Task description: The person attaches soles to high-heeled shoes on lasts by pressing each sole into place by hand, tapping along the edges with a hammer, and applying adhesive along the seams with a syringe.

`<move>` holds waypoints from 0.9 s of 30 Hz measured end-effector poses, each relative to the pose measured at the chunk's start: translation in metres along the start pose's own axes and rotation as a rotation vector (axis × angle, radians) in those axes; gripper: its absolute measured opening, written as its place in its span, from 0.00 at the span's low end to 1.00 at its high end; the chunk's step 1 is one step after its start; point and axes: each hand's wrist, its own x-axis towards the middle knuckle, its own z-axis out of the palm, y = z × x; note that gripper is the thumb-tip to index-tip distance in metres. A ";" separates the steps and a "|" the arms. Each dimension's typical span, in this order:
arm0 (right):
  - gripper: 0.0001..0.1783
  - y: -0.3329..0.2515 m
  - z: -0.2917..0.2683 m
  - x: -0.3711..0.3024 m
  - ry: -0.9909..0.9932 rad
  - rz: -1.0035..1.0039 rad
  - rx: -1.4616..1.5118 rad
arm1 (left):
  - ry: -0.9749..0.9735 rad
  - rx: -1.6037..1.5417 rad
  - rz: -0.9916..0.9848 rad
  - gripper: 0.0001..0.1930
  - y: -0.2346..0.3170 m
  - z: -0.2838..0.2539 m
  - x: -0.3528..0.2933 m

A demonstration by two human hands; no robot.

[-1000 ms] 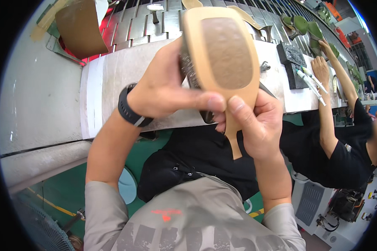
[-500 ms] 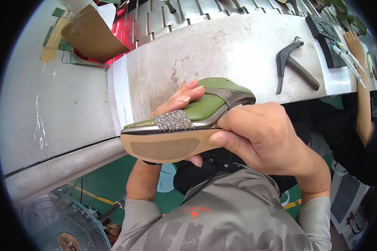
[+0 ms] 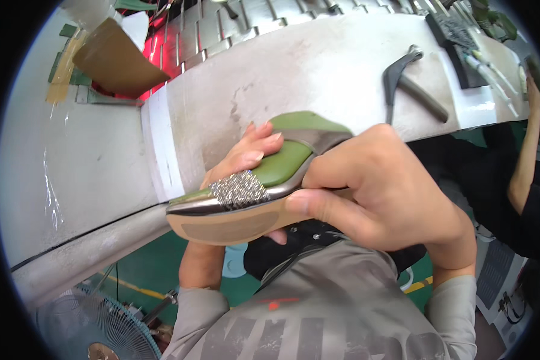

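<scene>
Between my two hands is a green shoe (image 3: 287, 163) with a glittery silver band (image 3: 240, 189) across its front and a tan sole (image 3: 237, 229) turned partly toward me. My left hand (image 3: 246, 155) wraps the shoe from the far side, its fingertips over the upper and a thumb tip showing below the sole. With thumb and bent forefinger, my right hand (image 3: 381, 195) pinches the sole edge and the side of the upper near the middle. The heel end is hidden behind my right hand.
A hammer (image 3: 423, 99) lies on the pale bench (image 3: 318, 66) at the right, near a black holder (image 3: 453, 48) with white-tipped tools. Metal conveyor slats (image 3: 246, 18) run along the back. A brown board (image 3: 117, 60) stands far left, a fan (image 3: 96, 324) below. A co-worker's arm (image 3: 528, 144) is at right.
The shoe has shifted slightly left, and its sole has tipped so less of it shows. My right hand has moved left with it, knuckles higher. The co-worker's hand has moved right.
</scene>
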 end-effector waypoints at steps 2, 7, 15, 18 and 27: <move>0.16 -0.003 -0.012 0.000 -0.135 0.206 0.204 | -0.080 0.060 0.008 0.51 0.017 -0.005 0.004; 0.22 0.010 -0.026 -0.023 -0.042 0.099 0.091 | -0.293 0.164 0.065 0.52 0.026 -0.003 0.054; 0.29 0.043 -0.022 -0.017 0.162 0.212 0.437 | 0.155 -0.383 -0.309 0.32 -0.044 0.023 0.084; 0.28 0.051 -0.007 -0.017 0.469 0.236 1.077 | 0.268 -0.455 -0.444 0.27 -0.048 0.070 0.068; 0.24 0.018 0.083 -0.039 0.763 0.005 1.250 | 0.600 -0.592 -0.299 0.15 -0.068 0.083 0.070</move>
